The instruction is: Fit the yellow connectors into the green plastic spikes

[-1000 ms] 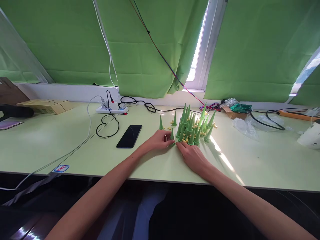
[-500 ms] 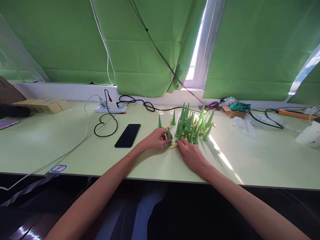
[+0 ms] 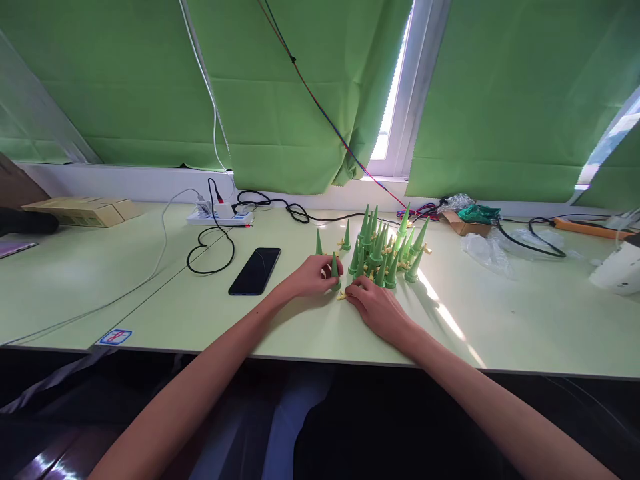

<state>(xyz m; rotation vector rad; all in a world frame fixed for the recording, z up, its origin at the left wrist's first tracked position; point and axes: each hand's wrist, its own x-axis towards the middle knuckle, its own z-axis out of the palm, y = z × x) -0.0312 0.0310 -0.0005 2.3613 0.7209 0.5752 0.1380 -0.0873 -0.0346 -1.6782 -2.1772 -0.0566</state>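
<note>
My left hand (image 3: 311, 276) is closed around a green cone (image 3: 335, 268), which stands upright, point up, at the table top. Close to its base, a small yellow piece (image 3: 341, 296) lies on the table. The bent fingertips of my right hand (image 3: 376, 305) are at the right end of that piece and seem to pinch it. Just beyond my right hand stands a dense cluster of green cones (image 3: 377, 250), with small yellow parts among them. Two more cones, a left one (image 3: 319, 242) and a right one (image 3: 347, 237), stand apart behind my left hand.
A black phone (image 3: 255, 271) lies left of my left forearm. Behind it are a white power strip (image 3: 220, 217) and loose cables. At the back right, a small cardboard box (image 3: 467, 225) stands beside clear plastic bags (image 3: 487, 253). The table's front edge runs beneath my forearms.
My right hand has shifted slightly left and down, its fingertips now at the yellow piece. The cone in my left hand has moved a little left.
</note>
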